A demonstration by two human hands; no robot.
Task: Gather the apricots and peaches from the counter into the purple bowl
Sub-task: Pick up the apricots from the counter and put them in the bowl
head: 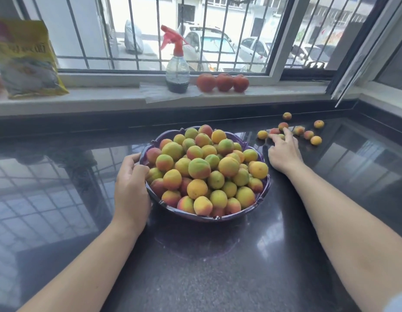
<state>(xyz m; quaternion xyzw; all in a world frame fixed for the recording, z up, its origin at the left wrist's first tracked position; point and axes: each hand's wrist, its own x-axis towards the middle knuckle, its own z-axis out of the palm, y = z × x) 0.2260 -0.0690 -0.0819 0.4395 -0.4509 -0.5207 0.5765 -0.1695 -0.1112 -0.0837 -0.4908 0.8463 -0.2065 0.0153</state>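
Head view, looking down on a dark polished stone counter below a barred window.

Purple bowl: stands at the middle of the counter, heaped above its scalloped rim with apricots and peaches in yellow, green and red-orange.

Left hand: lies against the bowl's left side, fingers and thumb curled round the rim, gripping it.

Right hand: reaches to the right of the bowl, palm down on the counter, fingers straight and spread, holding nothing. The fingertips lie among the loose fruit; whether they press on a piece cannot be told.

Loose fruit on the counter, behind and to the right of the bowl, a scattered group:
- a yellow apricot at the left end, nearest the bowl;
- a red piece and a red-orange piece just at the fingertips;
- a small piece farthest back, near the counter's rear edge;
- a blurred piece and a pink-orange one to the right of the hand;
- two orange apricots at the right end.

Windowsill, pale, behind the counter:
- a yellow printed bag standing at the left;
- a clear spray bottle with a red trigger head and dark liquid in its base, standing on a sheet of paper;
- three red tomatoes in a row just right of the bottle, touching one another.

Beyond the window bars: parked cars on a street.
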